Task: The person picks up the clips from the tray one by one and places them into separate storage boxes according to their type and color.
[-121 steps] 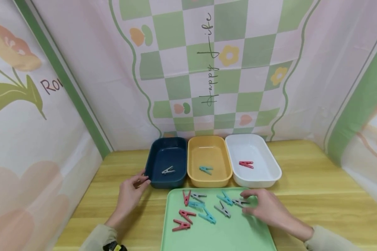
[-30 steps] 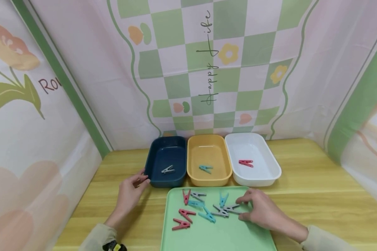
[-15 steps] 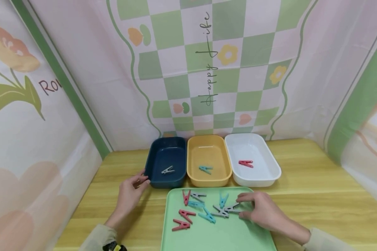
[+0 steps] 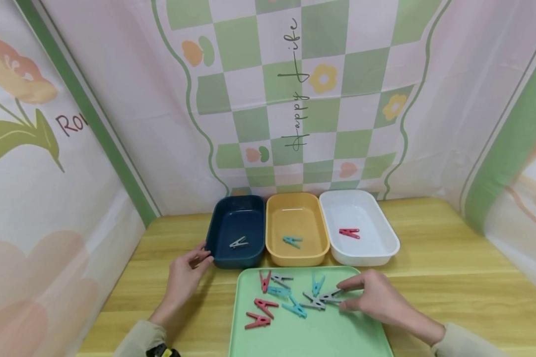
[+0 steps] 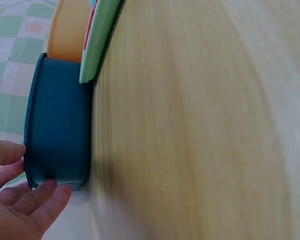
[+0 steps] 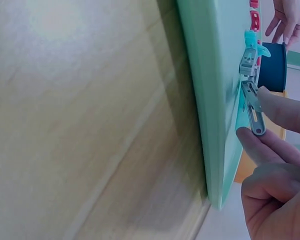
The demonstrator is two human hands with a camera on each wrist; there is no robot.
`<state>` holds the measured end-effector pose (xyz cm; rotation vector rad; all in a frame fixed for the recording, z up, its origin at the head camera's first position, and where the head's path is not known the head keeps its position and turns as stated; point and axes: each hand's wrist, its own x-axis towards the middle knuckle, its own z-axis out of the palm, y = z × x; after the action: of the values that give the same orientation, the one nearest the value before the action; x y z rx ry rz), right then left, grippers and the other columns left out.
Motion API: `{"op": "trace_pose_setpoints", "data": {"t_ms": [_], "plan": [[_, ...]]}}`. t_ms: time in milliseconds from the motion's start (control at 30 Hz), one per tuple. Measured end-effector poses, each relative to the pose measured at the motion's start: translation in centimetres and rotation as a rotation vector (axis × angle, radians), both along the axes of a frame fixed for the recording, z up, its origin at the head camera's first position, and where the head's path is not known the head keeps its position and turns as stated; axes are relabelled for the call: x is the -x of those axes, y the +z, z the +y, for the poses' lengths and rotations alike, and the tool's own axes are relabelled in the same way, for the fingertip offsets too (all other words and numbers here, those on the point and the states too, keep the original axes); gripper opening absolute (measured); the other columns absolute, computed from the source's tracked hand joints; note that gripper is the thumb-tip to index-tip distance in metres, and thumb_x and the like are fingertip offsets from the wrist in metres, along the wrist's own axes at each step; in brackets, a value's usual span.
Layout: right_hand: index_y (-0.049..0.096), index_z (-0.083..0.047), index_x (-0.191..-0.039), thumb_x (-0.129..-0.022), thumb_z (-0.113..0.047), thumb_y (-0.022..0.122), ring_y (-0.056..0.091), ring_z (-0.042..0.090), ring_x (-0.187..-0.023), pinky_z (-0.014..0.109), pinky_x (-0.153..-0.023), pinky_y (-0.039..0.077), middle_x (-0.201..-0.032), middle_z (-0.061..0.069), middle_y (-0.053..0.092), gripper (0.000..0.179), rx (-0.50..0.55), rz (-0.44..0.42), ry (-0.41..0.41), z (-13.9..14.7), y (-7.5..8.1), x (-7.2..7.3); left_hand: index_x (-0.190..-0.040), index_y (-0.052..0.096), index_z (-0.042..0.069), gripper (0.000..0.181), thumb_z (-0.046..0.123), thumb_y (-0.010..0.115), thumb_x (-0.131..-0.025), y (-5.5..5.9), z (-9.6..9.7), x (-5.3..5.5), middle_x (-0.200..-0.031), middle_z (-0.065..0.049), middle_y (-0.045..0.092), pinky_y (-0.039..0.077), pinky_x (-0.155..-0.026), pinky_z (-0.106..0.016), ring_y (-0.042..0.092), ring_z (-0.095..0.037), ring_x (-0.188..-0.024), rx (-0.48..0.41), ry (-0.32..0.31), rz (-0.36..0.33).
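My right hand [image 4: 379, 300] pinches the spread ends of a grey clothespin [image 4: 328, 296] between thumb and fingers over the green tray [image 4: 312, 337]. That clothespin's other end meets a second grey clothespin [image 4: 313, 301], with a blue clothespin [image 4: 318, 285] just behind. In the right wrist view, the pinched clothespin [image 6: 253, 107] spans the fingertips. To the left, my left hand [image 4: 185, 277] holds the near left corner of the dark blue bin [image 4: 237, 220], its fingers [image 5: 37, 200] on the outer wall. More red, blue and grey clothespins lie on the tray's left half.
Beside the dark blue bin stand a yellow bin [image 4: 297, 220] and a white bin [image 4: 357, 213]. They hold one clothespin each: grey in dark blue, blue in yellow, red in white. A patterned cloth [image 4: 268, 99] hangs behind the wooden table [image 4: 451, 263].
Over four seconds the right hand and its grey clothespin shifted slightly left and nearer, against the second grey one. The nearby blue clothespin turned. The left hand stayed put.
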<state>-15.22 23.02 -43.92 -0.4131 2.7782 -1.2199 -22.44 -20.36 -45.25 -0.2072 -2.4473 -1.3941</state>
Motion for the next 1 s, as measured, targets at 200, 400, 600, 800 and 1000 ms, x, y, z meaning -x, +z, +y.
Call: {"op": "trace_pose_setpoints", "data": {"t_ms": [200,400,600,800,1000], "plan": [[0.073,-0.013,-0.102,-0.062,-0.033,0.086,0.063,0.022,-0.093,0.047,-0.081,0.052,-0.097,-0.001,0.071,0.047,0.027,-0.045,-0.014,0.2,0.4,0.1,-0.101,0.071,0.002,0.017,0.011,0.071,-0.086,0.1,0.0,-0.1,-0.128,-0.006,0.059,0.053,-0.081,-0.026,0.06,-0.024,-0.111,0.0,-0.008,0.002],[0.072,-0.011,-0.103,-0.065,-0.032,0.086,0.064,0.022,-0.095,0.042,-0.08,0.053,-0.098,0.001,0.071,0.046,0.05,-0.07,-0.04,0.4,0.8,0.4,-0.098,0.072,0.003,0.015,0.012,0.071,-0.086,0.1,0.0,-0.1,-0.127,-0.005,0.06,0.054,-0.082,-0.03,0.06,-0.02,-0.11,0.004,-0.007,0.003],[0.073,-0.011,-0.103,-0.064,-0.034,0.086,0.064,0.023,-0.096,0.041,-0.08,0.054,-0.099,0.001,0.071,0.047,0.039,-0.069,-0.06,0.4,1.4,0.7,-0.097,0.072,0.002,0.013,0.009,0.071,-0.086,0.2,0.1,-0.1,-0.125,-0.008,0.061,0.055,-0.081,-0.033,0.061,-0.022,-0.108,-0.008,-0.011,0.027],[0.072,-0.008,-0.104,-0.067,-0.031,0.086,0.065,0.023,-0.096,0.039,-0.08,0.055,-0.099,0.003,0.072,0.046,0.079,-0.056,-0.037,0.5,2.3,1.0,-0.097,0.072,0.002,0.014,0.01,0.071,-0.086,0.2,0.0,-0.1,-0.126,-0.007,0.061,0.055,-0.081,-0.032,0.061,-0.024,-0.109,-0.014,-0.009,0.026],[0.073,-0.008,-0.104,-0.068,-0.029,0.086,0.066,0.024,-0.095,0.03,-0.078,0.054,-0.098,0.003,0.072,0.045,0.125,-0.048,-0.039,0.4,3.3,1.2,-0.098,0.072,0.003,0.014,0.011,0.071,-0.086,0.1,0.0,0.0,-0.127,-0.006,0.06,0.054,-0.082,-0.032,0.06,-0.022,-0.11,-0.015,-0.016,0.011]]}}
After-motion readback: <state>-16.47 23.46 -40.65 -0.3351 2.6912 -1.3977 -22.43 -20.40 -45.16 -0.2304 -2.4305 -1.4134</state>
